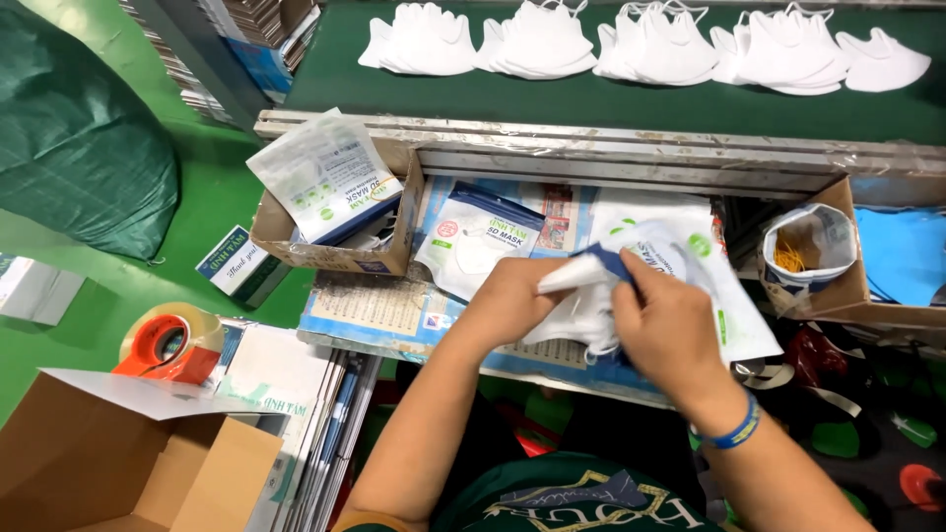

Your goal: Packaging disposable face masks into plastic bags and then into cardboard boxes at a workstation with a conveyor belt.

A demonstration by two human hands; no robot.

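At the middle of the workbench, both hands meet over a white folded mask (576,313) and a printed plastic pouch (724,296). Left hand (509,300): fingers curled, closed on the mask's near-left end. Right hand (665,325): fingers bent, pinching the mask together with the dark blue mouth of the pouch; blue wristband (737,430) on that wrist. Mask looks only partly inside, most of its body bunched outside the opening, so this pack judged about half done.

Finished side: one filled, sealed-looking pouch (473,241) lies flat just left of the hands. Empty pouches (325,177) stand leaning in a worn cardboard tray (389,258) further left.

Left to do: many loose masks (650,44) heaped in overlapping piles on the dark green belt at the far side.

Materials: masks soft, matte, cupped with thin ear loops; pouches glossy, crinkled film, white with green and blue print. Near left, an orange tape dispenser (163,347) with a clear roll and an open brown carton (128,463). Far right, a small box holding a bag of yellow strips (788,258).
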